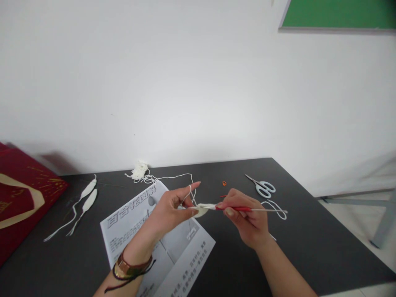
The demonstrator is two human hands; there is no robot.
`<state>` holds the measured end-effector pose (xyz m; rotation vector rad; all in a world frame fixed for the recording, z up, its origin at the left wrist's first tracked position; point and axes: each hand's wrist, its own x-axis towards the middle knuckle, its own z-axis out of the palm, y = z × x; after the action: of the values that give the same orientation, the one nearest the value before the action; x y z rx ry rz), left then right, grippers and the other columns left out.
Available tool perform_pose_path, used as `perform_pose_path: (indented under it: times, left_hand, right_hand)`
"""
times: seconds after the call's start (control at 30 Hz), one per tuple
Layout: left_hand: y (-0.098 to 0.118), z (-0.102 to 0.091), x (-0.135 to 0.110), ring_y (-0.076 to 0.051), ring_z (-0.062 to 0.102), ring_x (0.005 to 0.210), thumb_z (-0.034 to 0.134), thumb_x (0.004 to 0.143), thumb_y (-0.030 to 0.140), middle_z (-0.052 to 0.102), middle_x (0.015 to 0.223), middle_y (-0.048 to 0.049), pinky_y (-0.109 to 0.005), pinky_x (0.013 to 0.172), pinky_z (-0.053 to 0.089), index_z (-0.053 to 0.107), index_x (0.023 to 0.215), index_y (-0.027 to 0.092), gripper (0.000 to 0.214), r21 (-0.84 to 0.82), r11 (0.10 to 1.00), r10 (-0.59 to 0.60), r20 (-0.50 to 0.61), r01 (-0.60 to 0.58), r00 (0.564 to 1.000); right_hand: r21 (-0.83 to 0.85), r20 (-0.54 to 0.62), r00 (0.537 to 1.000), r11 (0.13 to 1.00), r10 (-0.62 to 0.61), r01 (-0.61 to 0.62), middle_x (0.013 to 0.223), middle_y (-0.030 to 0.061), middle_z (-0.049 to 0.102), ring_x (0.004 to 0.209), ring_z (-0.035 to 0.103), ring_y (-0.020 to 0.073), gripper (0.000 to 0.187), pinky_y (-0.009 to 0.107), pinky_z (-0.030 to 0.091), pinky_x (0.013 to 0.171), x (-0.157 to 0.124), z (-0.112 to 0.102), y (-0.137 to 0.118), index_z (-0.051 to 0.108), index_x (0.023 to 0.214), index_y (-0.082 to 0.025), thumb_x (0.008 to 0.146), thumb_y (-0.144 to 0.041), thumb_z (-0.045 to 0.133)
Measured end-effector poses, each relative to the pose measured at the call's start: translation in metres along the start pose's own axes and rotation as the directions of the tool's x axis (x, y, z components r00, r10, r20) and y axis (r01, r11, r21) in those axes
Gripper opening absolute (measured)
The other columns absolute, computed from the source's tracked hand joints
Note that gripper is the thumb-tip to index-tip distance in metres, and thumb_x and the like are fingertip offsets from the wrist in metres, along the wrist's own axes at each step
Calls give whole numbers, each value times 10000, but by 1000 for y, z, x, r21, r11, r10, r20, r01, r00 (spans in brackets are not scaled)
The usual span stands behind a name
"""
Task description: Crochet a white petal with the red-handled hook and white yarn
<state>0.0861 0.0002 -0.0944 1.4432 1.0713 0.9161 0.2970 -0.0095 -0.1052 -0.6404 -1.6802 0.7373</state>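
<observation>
Between thumb and fingers my left hand (176,206) pinches a small white crocheted piece (201,211), its index finger stretched out with white yarn looped over it. My right hand (246,214) is closed round the red grip of a crochet hook (239,208). The hook's left end reaches into the white piece; its metal shaft sticks out to the right. From my left hand the yarn runs back to a tangled white yarn bundle (140,170) near the wall. Beneath my left arm lies a printed sheet (193,251) with a picture and text.
Two white crocheted petal shapes (89,200) with yarn tails lie at left, near a red gift bag (21,198). Scissors (261,186) and an orange stitch marker (224,183) lie right of centre. The black table (297,247) meets a white wall and ends at right.
</observation>
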Motion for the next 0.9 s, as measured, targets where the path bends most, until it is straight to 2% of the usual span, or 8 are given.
perform_pose_path:
  times: [0.1,0.2,0.33,0.43,0.5,0.57,0.73,0.9]
  left_hand:
    - [1,0,-2,-141,549,630,717,647,148,556,622,17,-287,687,422,712,979,186,334,-60,994,-86,87,91,993]
    - [0,0,-4,-118,522,582,736,631,150,564,622,23,-270,647,407,698,1033,203,407,-109,983,-134,116,147,984]
    - [-3,3,-4,-94,484,556,732,638,143,563,621,31,-245,609,377,677,1088,213,459,-157,975,-139,107,155,985]
    - [-3,6,-3,-90,460,553,731,641,148,543,615,37,-234,573,348,649,1139,223,510,-178,975,-126,65,136,990]
    - [-2,7,-2,-90,450,558,733,639,157,522,616,43,-235,573,346,638,1154,222,528,-199,972,-119,38,125,992]
    - [-1,8,-2,-87,440,569,728,646,168,495,633,48,-233,577,349,629,1165,228,532,-211,972,-104,6,103,995]
    - [-1,9,-1,-98,444,644,698,693,195,484,704,36,-226,602,369,605,1195,246,513,-146,989,-10,-102,-5,995]
    - [-8,17,2,-126,502,742,688,713,221,593,825,-3,-235,654,395,600,1194,251,490,-178,981,37,-206,-75,978]
  right_hand:
    - [138,-7,993,983,120,-118,657,36,626,582,533,149,129,279,404,523,0,-3,1,699,798,-190,827,-261,595]
    - [313,-30,963,918,267,-244,603,25,607,507,500,118,175,239,367,445,2,-2,4,704,733,-172,804,-311,626]
    - [546,-25,854,722,520,-424,487,-11,560,367,440,69,227,172,312,316,7,6,14,689,671,-147,769,-350,661]
    - [636,17,771,588,636,-499,454,-27,550,324,438,58,236,153,354,282,10,13,20,680,680,-136,757,-360,674]
    - [657,26,749,554,662,-512,468,-27,565,344,464,60,226,157,420,311,10,16,21,684,705,-131,751,-353,685]
    - [662,23,747,550,664,-509,485,-25,578,368,483,61,218,162,461,343,10,19,21,690,727,-128,745,-345,694]
    - [684,25,737,526,676,-505,500,-30,581,378,480,57,215,148,437,321,9,25,22,690,743,-135,745,-350,697]
    - [729,52,722,468,690,-500,531,-31,579,405,478,55,206,150,449,339,8,30,26,684,744,-137,748,-343,699]
